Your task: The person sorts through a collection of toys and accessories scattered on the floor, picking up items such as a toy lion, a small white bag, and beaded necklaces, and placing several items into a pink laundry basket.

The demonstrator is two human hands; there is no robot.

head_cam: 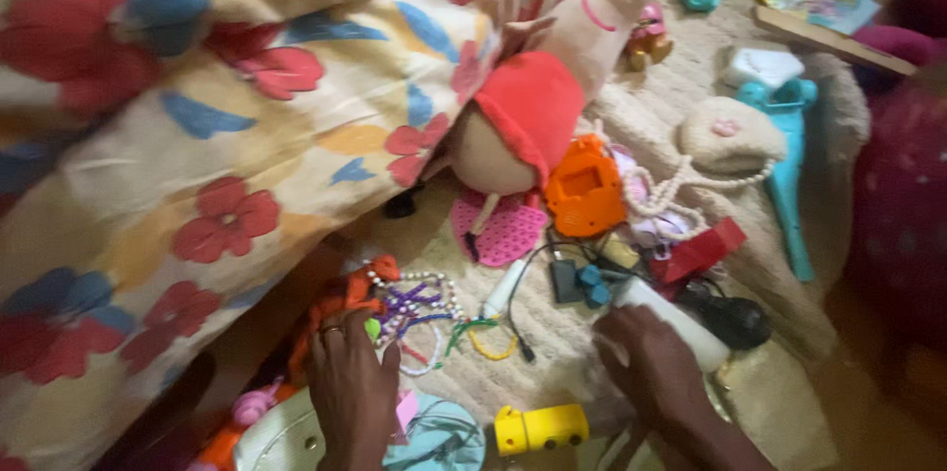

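Note:
My left hand (352, 387) rests fingers-down on a tangle of bead necklaces (419, 308) and an orange cloth piece (345, 298), near a white bag (281, 436). It wears a ring. My right hand (656, 372) is closed around a white cylinder-shaped bottle (681, 323) lying on a cream shaggy rug (651, 116). A yellow toy block (541, 428) lies between my two wrists. A black corded device (735, 321) sits just past the bottle.
A floral quilt (197, 136) covers the left half. On the rug lie a plush doll with a red hood (523, 126), an orange toy (585, 190), a pink sole-shaped pad (503, 229), a pearl-strapped purse (730, 136), a teal toy (784, 165) and a red piece (702, 252).

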